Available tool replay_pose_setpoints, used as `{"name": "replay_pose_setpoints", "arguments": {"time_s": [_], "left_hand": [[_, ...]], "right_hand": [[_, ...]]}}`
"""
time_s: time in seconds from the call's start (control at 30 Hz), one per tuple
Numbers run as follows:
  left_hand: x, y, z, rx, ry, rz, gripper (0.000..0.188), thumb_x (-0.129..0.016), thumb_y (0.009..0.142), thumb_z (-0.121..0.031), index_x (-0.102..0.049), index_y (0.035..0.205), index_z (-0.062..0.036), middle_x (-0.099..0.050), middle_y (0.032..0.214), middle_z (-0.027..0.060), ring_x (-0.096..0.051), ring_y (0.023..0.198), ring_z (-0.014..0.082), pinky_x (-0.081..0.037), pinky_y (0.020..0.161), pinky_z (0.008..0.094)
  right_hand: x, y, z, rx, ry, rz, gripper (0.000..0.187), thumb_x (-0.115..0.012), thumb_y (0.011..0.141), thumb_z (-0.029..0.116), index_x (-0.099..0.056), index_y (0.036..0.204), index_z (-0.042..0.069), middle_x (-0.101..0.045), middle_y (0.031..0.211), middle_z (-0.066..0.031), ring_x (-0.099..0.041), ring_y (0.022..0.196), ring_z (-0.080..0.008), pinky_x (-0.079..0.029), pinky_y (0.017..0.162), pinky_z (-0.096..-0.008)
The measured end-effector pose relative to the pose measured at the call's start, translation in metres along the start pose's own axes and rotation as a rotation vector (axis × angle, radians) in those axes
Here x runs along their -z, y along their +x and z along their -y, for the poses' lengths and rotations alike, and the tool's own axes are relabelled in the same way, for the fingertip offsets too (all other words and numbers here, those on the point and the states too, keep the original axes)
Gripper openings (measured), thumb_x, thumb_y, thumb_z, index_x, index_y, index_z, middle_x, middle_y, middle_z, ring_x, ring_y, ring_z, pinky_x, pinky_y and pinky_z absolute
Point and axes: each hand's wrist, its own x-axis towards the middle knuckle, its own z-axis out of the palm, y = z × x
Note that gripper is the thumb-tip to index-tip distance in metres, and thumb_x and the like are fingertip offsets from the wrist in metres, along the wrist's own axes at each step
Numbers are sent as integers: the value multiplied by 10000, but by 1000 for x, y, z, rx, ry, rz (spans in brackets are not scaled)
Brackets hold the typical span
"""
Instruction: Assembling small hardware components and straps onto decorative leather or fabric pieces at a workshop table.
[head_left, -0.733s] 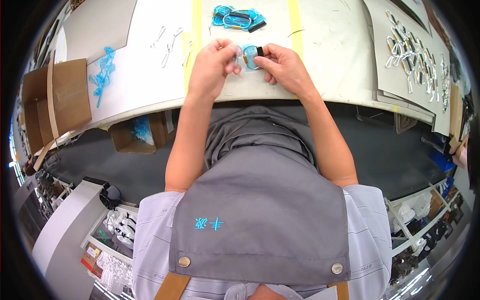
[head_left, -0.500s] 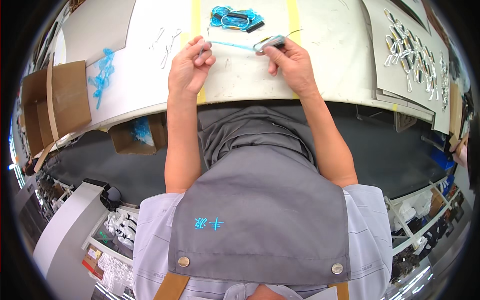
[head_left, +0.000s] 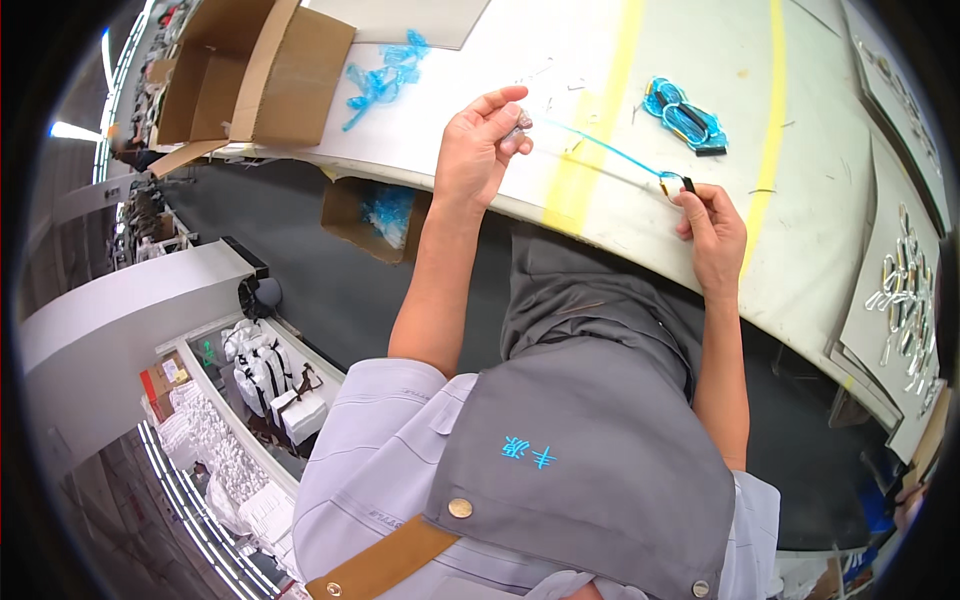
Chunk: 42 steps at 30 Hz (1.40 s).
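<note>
A thin blue plastic strip (head_left: 605,146) stretches taut above the table between my two hands. My left hand (head_left: 487,140) is closed, thumb and fingers pinched together at the strip's left end; a small clear, crumpled-looking bit shows at the fingertips. My right hand (head_left: 714,230) pinches a small wire loop with a black sleeve (head_left: 687,184), and the strip's other end meets it. Beyond the right hand lies a bundle of similar loops wrapped in blue plastic (head_left: 685,118).
Torn blue plastic (head_left: 385,78) lies left on the white table (head_left: 800,200), beside an open cardboard box (head_left: 290,80). Under the table edge sits a smaller box (head_left: 365,225) holding blue plastic. Many wire loops (head_left: 905,290) rest on a board at the right.
The view has swung, so table and boxes appear turned and shifted to the right. My hands have moved farther apart, and a longer length of blue strip shows between them.
</note>
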Motion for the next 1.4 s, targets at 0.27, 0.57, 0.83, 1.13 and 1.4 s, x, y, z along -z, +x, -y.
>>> {"name": "replay_pose_setpoints", "arguments": {"time_s": [0.27,0.57,0.83,1.13,1.4], "left_hand": [[10,32,5,-82,81,3,214,-528,919,-37,-553,1112,51,-564,772,45,-438,574,70,-457,590,244],[7,31,-26,-40,-121,9,195,-478,939,-18,-512,1122,42,-417,703,2,-328,558,62,-371,623,244],[-20,-17,-43,66,277,464,203,-497,932,-87,-584,1057,48,-577,868,52,-468,666,72,-421,675,263],[-52,-24,28,-76,840,278,300,-605,893,-167,-599,1110,39,-645,974,99,-589,862,141,-460,808,260],[-89,-44,46,-64,985,725,209,-597,900,-193,-645,890,10,-483,625,-44,-423,580,66,-342,515,231]], "right_hand": [[8,14,8,-83,72,160,124,-578,896,133,-615,894,15,-536,685,12,-485,585,-54,-397,554,-204],[3,24,0,-118,335,408,170,-573,907,166,-587,846,8,-498,648,21,-439,516,-38,-390,493,-199],[0,21,-2,-130,248,262,162,-536,938,160,-541,848,25,-527,731,9,-449,514,-33,-450,513,-206],[-4,17,-5,-92,322,247,186,-507,953,187,-518,873,19,-575,787,-49,-508,544,-76,-503,562,-245],[-12,12,-3,23,157,158,171,-525,942,169,-542,910,2,-605,675,-49,-498,461,-69,-434,454,-218]]}}
